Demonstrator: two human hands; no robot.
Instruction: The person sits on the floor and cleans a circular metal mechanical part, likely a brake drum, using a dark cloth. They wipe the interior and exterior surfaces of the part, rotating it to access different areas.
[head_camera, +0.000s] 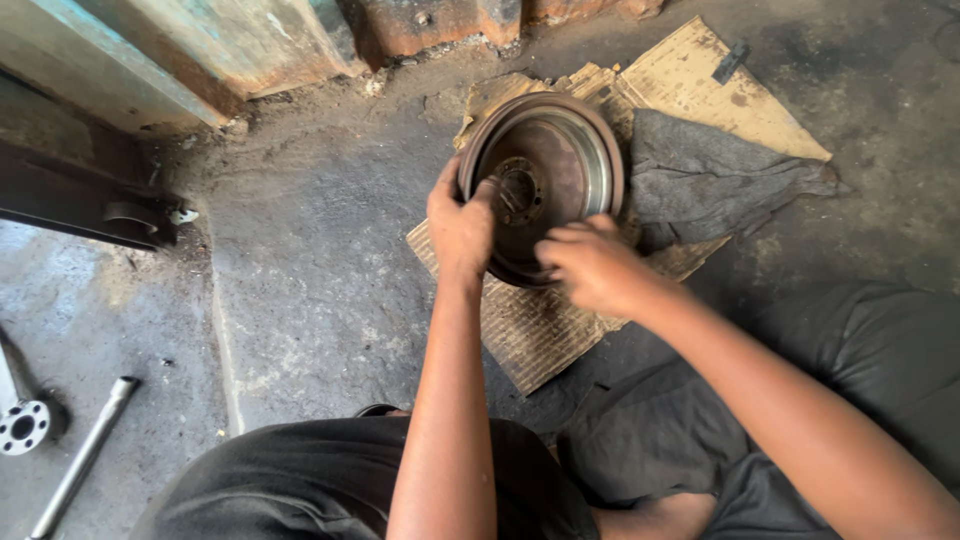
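A round rusty metal brake drum stands tilted on its edge on a sheet of worn cardboard, its hollow side with a bolt-hole hub facing me. My left hand grips the drum's left rim. My right hand is at the drum's lower right rim with fingers curled; whether it holds anything small is hidden.
A dark grey cloth lies on the cardboard right of the drum. A metal rod and a round flange rest on the concrete floor at lower left. A rusty painted wall base runs along the top. My dark trousers fill the bottom.
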